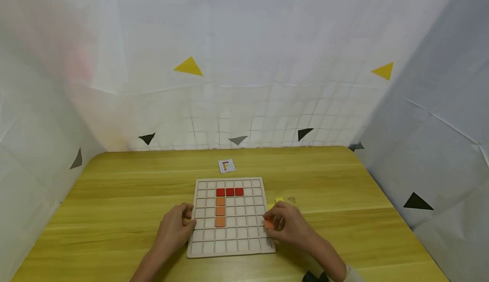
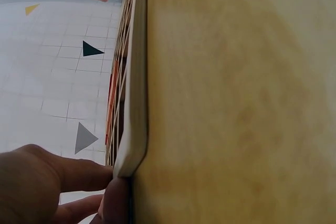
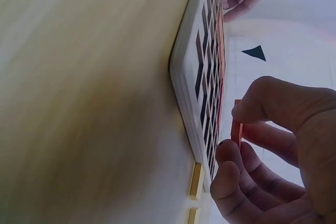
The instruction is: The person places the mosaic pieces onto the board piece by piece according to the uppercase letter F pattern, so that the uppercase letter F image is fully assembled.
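A pale wooden grid board (image 1: 231, 248) lies on the table. Three red tiles (image 1: 230, 192) form a row in its cells, and a column of orange tiles (image 1: 220, 211) runs down from the leftmost red one. At the board's left edge, my left hand (image 1: 173, 227) holds the rim between thumb and fingers; the left wrist view shows them against the board's corner (image 2: 131, 156). My right hand (image 1: 290, 227) pinches a square orange tile (image 3: 236, 124) near the board's right edge. In the right wrist view the tile is held on edge, above the board's surface.
Yellow tiles (image 1: 279, 199) lie just right of the board, partly hidden by my right hand. A small pattern card (image 1: 227, 165) with a coloured grid lies behind the board. White sheeting (image 1: 267, 61) with yellow, black and grey triangles surrounds the wooden table (image 1: 126, 188).
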Motion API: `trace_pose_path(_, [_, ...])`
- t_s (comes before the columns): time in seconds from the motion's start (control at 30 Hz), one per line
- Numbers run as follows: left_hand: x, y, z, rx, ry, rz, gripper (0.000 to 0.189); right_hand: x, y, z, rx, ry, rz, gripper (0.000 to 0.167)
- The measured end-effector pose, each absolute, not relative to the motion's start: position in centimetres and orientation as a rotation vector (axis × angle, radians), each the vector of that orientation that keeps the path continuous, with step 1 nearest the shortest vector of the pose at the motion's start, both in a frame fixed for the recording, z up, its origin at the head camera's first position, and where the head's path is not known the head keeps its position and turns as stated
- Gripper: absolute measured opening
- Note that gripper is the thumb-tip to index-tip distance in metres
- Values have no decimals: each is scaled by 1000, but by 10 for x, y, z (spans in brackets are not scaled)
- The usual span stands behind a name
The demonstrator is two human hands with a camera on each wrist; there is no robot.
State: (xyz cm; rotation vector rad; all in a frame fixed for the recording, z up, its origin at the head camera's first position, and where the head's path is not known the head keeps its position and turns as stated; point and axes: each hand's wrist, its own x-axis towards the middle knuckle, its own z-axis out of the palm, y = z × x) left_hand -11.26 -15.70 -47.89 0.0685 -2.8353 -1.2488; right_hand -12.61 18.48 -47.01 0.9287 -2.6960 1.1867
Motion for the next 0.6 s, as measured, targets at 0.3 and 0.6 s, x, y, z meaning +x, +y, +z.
trace_pose_path(0.3, [-111, -157, -478, 68, -2836, -1255, 36, -125, 172, -469, 957, -2714, 1200, 26])
trace_pose_path(0.6, [-112, -157, -479, 68, -2834, -1249, 36, -125, 158, -468, 1031, -2663, 1185, 24])
